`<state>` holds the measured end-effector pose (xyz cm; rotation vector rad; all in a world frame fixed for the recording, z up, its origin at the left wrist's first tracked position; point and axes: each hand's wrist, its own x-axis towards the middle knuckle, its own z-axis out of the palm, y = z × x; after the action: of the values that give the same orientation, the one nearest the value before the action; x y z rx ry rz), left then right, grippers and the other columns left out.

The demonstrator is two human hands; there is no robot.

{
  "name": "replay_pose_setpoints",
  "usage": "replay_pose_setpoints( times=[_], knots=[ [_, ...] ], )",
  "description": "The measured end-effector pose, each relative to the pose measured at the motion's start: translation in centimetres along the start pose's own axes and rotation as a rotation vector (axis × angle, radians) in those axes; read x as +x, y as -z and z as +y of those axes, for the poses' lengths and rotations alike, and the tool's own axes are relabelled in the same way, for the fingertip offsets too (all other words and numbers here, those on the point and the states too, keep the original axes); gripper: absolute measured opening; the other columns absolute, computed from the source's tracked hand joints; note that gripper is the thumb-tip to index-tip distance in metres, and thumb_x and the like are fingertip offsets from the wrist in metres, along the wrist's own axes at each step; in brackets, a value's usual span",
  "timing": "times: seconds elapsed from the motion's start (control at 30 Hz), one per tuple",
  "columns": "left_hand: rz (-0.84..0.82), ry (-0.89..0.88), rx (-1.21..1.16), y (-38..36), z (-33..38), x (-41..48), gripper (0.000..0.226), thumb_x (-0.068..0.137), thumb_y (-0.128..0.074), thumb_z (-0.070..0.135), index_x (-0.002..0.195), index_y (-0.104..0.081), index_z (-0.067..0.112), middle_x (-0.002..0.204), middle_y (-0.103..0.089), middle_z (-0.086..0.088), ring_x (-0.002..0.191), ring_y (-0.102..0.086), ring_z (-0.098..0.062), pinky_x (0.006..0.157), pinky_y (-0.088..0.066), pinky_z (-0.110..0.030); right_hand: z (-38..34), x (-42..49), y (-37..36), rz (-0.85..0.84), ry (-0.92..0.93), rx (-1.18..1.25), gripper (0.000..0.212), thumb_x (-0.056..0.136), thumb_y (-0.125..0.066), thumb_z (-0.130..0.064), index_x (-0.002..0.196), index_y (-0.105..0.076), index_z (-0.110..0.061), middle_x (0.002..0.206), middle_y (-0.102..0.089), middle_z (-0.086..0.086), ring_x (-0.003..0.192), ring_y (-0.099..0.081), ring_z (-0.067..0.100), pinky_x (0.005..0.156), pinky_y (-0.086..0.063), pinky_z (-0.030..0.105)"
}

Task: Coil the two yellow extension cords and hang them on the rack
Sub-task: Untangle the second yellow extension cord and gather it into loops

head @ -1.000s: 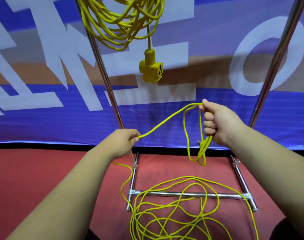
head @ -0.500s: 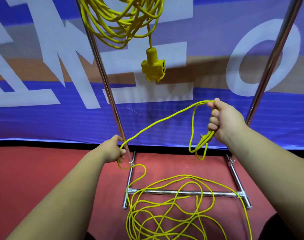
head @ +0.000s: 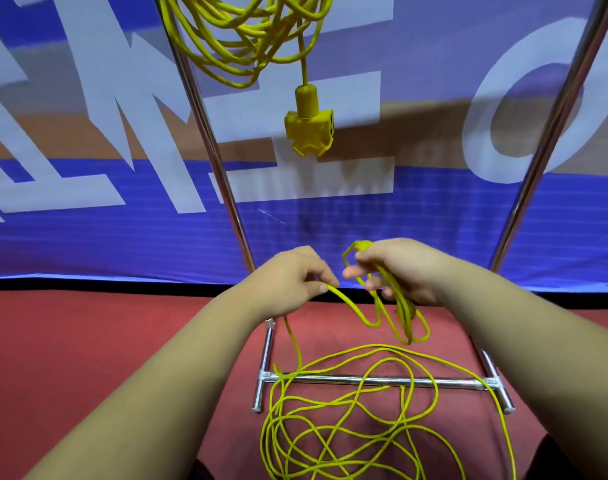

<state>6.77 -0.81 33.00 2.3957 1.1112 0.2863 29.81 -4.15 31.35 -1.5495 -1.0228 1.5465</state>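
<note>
Red carpet [head: 87,341] below blue banner [head: 87,244] at twelve; left hand [head: 288,282] pinches cord [head: 351,307], right hand [head: 399,271] grips its loops.

The rack [head: 382,381] is made of polished, bright metal tube. The loose cord [head: 402,310] and the hung cord [head: 234,46] are sheathed in smooth, slightly glossy yellow plastic; the socket block [head: 309,133] is moulded matt. The banner [head: 87,237] is finely ribbed, the red floor [head: 87,341] covered in matt carpet

Place: we take it for an indoor event or display space.
Wall: a banner [head: 87,237] with big white letters.
Floor: red carpet [head: 70,341].
</note>
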Motion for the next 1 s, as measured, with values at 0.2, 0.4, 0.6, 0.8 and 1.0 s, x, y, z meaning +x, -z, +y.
replay_pose_setpoints(
  times=[0.2, 0.4, 0.6, 0.8, 1.0],
  knots=[
    [0.179, 0.138, -0.116, 0.2, -0.3, 0.3, 0.037, 0.078, -0.092, 0.035, 0.093, -0.061, 0.022, 0.084, -0.072, 0.004, 0.065, -0.064, 0.003, 0.063, -0.050, -0.019, 1.3, -0.3, -2.1, -0.199, 0.044, -0.126, 0.019, 0.107, -0.059, -0.023, 0.120, -0.062, -0.010, 0.095, -0.079, 0.006, 0.067, -0.065, 0.014, 0.048, -0.041, 0.027],
    [-0.402, 0.277, -0.287, 0.2, -5.3, -0.7, 0.045, 0.099, -0.061, 0.058, 0.107, -0.074, 0.016, 0.107, -0.079, 0.001, 0.101, -0.072, -0.015, 0.099, -0.053, -0.040, -0.2, -0.7, -1.0, -0.179, 0.223, 0.022, 0.013, 0.105, -0.063, -0.021, 0.095, -0.064, -0.013, 0.082, -0.063, 0.010, 0.057, -0.049, 0.011, 0.046, -0.030, 0.027],
    [-0.352, 0.255, -0.227, 0.8, -6.7, -0.9, 0.021, 0.111, -0.049, 0.024, 0.110, -0.069, 0.030, 0.095, -0.077, -0.001, 0.086, -0.063, -0.014, 0.076, -0.049, -0.027, -1.3, -2.0, 1.2, -0.197, 0.133, -0.080, 0.012, 0.108, -0.055, -0.018, 0.112, -0.061, -0.008, 0.102, -0.080, 0.015, 0.080, -0.075, 0.023, 0.047, -0.038, 0.025],
    [-0.043, -0.111, 0.048, 2.0, -1.5, -0.3, 0.028, 0.101, -0.067, 0.035, 0.124, -0.073, 0.049, 0.092, -0.069, 0.013, 0.090, -0.063, -0.002, 0.079, -0.046, -0.016, -0.2, -1.9, 0.9, -0.288, -0.036, -0.245, 0.027, 0.112, -0.048, -0.026, 0.118, -0.064, -0.006, 0.111, -0.080, 0.013, 0.096, -0.078, 0.025, 0.054, -0.050, 0.025],
    [0.049, -0.020, -0.055, 1.4, 0.2, 1.0, 0.025, 0.084, -0.085, 0.043, 0.099, -0.070, 0.030, 0.087, -0.068, 0.011, 0.073, -0.058, 0.001, 0.069, -0.046, -0.021, 0.3, -1.4, -1.0, -0.317, -0.090, -0.048, 0.017, 0.107, -0.054, -0.027, 0.101, -0.068, -0.018, 0.071, -0.053, 0.000, 0.055, -0.043, 0.013, 0.064, -0.051, 0.033]
  ],
)
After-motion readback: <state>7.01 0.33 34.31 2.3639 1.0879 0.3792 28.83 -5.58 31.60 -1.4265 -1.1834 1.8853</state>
